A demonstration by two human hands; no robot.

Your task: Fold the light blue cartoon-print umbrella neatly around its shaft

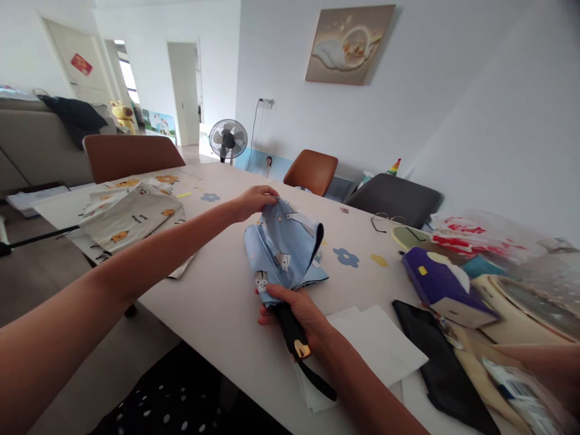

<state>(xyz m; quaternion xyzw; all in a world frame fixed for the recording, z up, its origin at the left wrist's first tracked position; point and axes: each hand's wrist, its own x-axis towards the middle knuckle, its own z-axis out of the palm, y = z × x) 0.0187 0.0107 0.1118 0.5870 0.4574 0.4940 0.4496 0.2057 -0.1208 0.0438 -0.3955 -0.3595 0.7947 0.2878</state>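
A folded blue umbrella (292,241) with a cartoon animal print is held over the table, its loose canopy panels partly fanned out. My left hand (254,202) is closed in a pinch on the far end of the blue cloth. Lower down, my right hand (303,311) wraps around the umbrella where canopy and black handle (290,332) meet. A gold-coloured piece and a black wrist strap (319,382) show at the handle's end. To the left lies a cream umbrella (136,217) with yellow cartoon prints, spread loosely over the table edge.
White papers (376,344), a black tablet-like slab (439,362), a purple tissue box (446,287) and plastic bags (489,232) crowd the right side. Glasses (385,220) lie farther back. Another person's blurred arm (544,362) enters at right. Chairs (312,172) stand around the table (217,284).
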